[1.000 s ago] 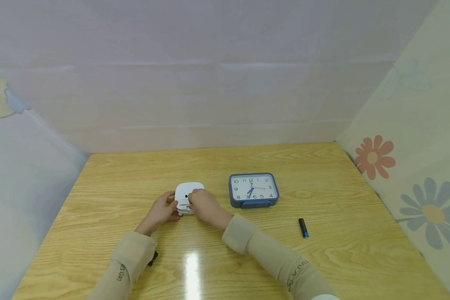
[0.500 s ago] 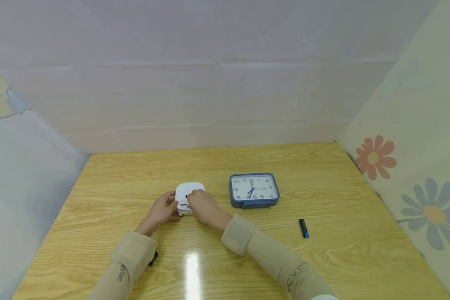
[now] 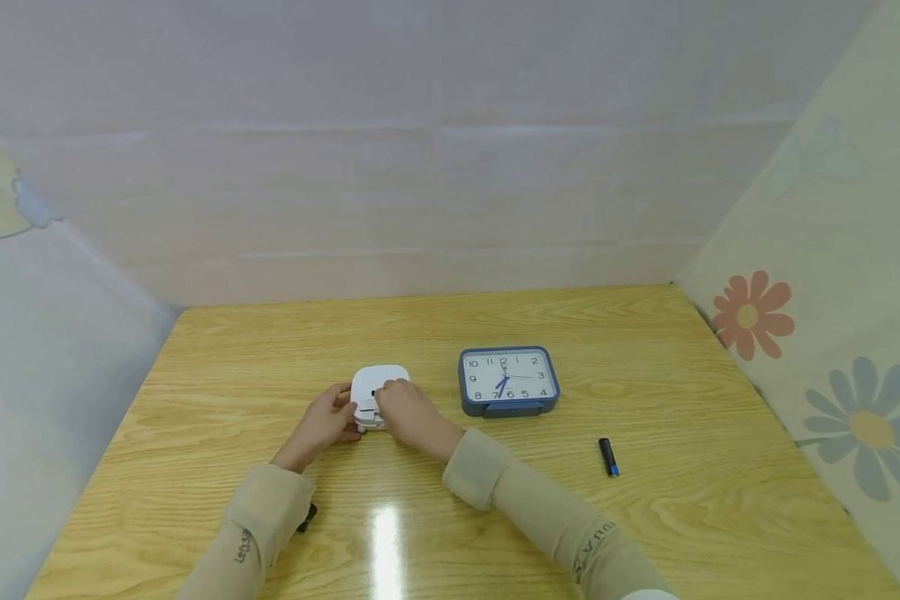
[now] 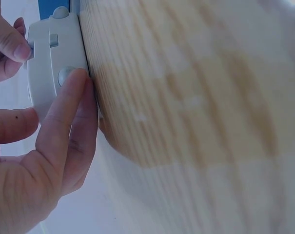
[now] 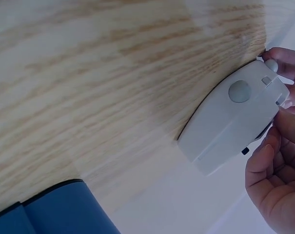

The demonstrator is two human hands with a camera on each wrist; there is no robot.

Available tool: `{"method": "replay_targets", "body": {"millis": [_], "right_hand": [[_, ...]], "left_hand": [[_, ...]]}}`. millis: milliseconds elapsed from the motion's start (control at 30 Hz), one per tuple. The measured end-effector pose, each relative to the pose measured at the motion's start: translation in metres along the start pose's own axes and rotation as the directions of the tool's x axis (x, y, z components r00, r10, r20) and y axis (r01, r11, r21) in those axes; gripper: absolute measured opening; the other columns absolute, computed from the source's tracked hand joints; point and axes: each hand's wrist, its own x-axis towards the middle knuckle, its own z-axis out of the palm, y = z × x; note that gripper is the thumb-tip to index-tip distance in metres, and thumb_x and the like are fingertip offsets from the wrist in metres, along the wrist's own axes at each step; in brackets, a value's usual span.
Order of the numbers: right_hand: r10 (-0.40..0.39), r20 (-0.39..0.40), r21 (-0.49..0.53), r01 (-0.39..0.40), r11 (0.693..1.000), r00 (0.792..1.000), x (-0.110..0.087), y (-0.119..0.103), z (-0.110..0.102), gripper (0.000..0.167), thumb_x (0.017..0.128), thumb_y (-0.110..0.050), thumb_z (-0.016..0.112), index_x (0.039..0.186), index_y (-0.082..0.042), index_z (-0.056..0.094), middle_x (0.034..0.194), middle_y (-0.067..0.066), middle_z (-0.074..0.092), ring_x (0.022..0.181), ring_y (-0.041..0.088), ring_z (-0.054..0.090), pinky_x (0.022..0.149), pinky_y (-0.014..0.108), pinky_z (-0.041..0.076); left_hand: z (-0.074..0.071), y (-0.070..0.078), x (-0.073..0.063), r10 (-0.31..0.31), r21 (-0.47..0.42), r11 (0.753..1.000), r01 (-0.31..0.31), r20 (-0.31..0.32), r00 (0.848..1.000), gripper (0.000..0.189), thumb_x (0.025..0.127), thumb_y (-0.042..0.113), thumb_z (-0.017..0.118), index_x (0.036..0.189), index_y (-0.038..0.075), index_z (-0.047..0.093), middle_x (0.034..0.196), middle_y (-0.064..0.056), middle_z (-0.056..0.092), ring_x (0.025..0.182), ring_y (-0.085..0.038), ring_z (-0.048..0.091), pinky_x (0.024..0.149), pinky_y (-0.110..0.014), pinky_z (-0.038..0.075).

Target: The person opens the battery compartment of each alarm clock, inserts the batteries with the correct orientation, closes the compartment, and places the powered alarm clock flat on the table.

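white rounded case | lying flat on wooden table | round knobs on near side | black nub on top

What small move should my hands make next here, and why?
Perhaps have your right hand press its thumb gently toward the small notch on the edge of the white, rounded plastic device: the thumb sits by it, and your left hand braces the side.

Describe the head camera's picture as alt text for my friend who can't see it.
A person's left hand holds a small white device on a wooden table while the right hand touches its top. To the right are a blue-framed clock and a small black cylinder.
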Motion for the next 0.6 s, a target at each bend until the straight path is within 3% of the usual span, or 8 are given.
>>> {"method": "replay_targets", "body": {"millis": [400, 600], "right_hand": [[0.045, 0.029, 0.189, -0.050, 0.981, 0.999, 0.0010, 0.0033, -0.0009, 0.015, 0.086, -0.014, 0.061, 0.072, -0.009, 0.065, 0.067, -0.001, 0.056, 0.061, 0.009, 0.049, 0.056, 0.021, 0.044], [0.120, 0.002, 0.334, -0.114, 0.936, 0.993, -0.0029, 0.0065, 0.0003, 0.013, 0.083, -0.015, 0.065, 0.072, -0.008, 0.062, 0.067, -0.001, 0.053, 0.061, 0.010, 0.047, 0.054, 0.019, 0.040]], "left_hand": [[-0.0010, 0.0002, -0.0009, 0.004, 0.013, 1.000, -0.004, 0.005, 1.000, 0.043, 0.097, 0.003, 0.037, 0.137, -0.007, 0.025, 0.123, -0.033, 0.039, 0.080, -0.025, 0.062, 0.068, -0.034, 0.055], [-0.0013, -0.0005, -0.0004, 0.006, 0.020, 1.000, -0.006, 0.004, 1.000, 0.043, 0.097, 0.003, 0.037, 0.137, -0.007, 0.026, 0.124, -0.033, 0.038, 0.081, -0.026, 0.062, 0.069, -0.033, 0.055]]}}
